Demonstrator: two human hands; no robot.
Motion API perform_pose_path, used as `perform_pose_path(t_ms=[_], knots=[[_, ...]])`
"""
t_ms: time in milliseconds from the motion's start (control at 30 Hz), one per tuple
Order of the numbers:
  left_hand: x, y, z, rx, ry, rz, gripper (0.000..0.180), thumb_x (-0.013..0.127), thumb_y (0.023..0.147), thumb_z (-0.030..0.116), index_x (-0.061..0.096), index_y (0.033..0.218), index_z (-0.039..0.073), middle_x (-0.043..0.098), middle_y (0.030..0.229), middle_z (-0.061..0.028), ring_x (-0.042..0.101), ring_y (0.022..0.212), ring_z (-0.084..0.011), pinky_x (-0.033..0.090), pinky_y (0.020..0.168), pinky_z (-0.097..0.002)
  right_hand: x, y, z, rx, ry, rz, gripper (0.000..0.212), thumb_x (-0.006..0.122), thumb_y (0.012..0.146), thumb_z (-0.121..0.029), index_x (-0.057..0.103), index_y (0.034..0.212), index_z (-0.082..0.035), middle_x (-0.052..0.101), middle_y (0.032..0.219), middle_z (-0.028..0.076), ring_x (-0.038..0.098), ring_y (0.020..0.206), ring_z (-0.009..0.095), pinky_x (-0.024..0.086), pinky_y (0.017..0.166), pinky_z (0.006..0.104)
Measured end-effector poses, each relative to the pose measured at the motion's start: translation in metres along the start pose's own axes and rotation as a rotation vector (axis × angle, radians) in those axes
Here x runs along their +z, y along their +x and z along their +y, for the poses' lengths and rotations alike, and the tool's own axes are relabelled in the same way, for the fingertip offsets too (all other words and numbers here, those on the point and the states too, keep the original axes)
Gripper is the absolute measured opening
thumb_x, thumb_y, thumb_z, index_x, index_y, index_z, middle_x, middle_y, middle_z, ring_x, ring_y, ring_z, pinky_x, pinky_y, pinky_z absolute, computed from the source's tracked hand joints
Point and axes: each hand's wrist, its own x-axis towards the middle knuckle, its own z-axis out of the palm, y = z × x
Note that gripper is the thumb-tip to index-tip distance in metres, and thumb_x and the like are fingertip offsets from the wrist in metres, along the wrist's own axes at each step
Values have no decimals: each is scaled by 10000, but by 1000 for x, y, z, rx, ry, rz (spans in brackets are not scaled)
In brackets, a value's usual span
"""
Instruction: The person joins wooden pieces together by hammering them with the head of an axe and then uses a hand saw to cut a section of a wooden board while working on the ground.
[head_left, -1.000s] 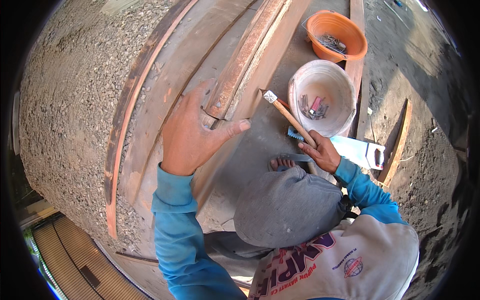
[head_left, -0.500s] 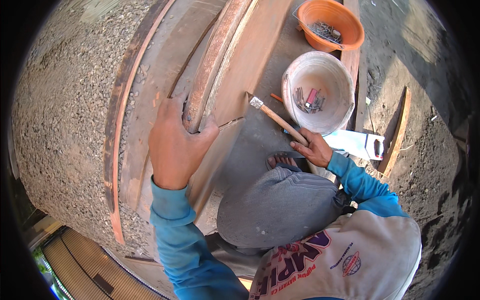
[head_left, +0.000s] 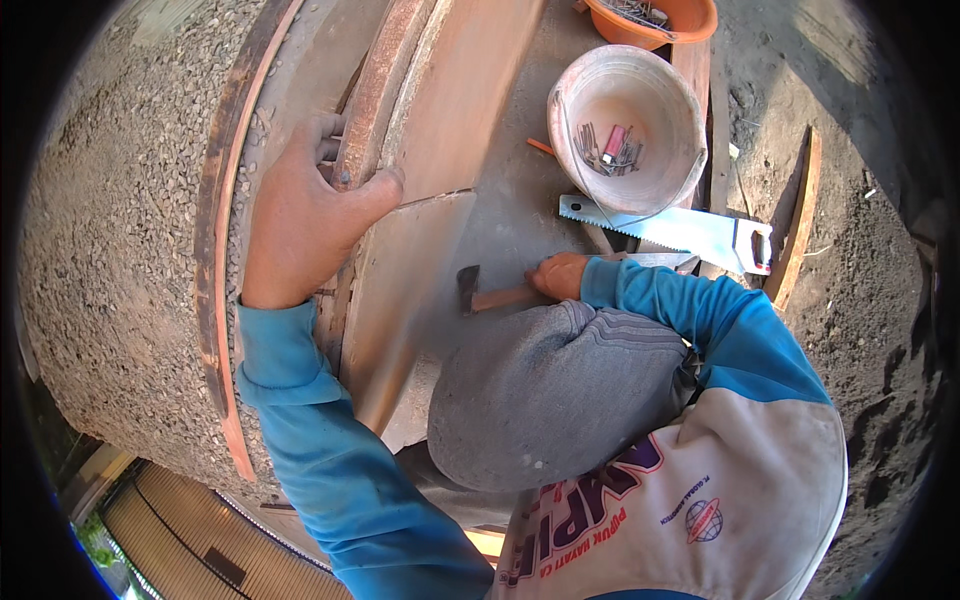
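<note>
the left hand point(head_left: 310, 215) clasps a rough brown wooden beam point(head_left: 378, 105) centre-left, the right hand point(head_left: 560, 275) a wooden-handled hammer point(head_left: 500, 298) mid-frame, while upper right, a round off-white bucket point(head_left: 658, 108) and orange bucket point(head_left: 690, 22) hold grey nails point(head_left: 590, 145).

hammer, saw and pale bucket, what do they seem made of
Hammer: matte brown handle, likely wood; dark head, probably metal.
Saw: bright, glossy, toothed blade, likely steel.
Pale bucket: dull, stained wall, perhaps plastic or rubber; its thin, wire-like handle suggests metal.

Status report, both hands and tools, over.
Left hand clasping rough brown beam, near end. Right hand gripping hammer, low beside gray knee. Handsaw lying close to right sleeve.
</note>
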Motion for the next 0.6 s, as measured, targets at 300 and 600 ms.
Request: perform_pose_path(t_ms=[300, 600], knots=[[-2, -1, 16, -27, 29, -50, 666, 699, 746, 186, 530, 1334, -78, 680, 1095, -193, 649, 887, -179, 523, 779, -322, 44, 55, 2, -88, -110, -36, 248, 573, 884, -168, 671, 1074, -43, 714, 974, 204, 699, 957, 364, 563, 843, 429], [-5, -2, 12, -49, -28, -106, 687, 667, 813, 115, 425, 1429, -71, 633, 1189, -158, 610, 1046, -175, 499, 891, -307, -28, 33, -4, -294, 321, 522, 173, 652, 902, -210, 667, 998, -68, 672, 988, 156, 657, 947, 348, 526, 820, 433]])
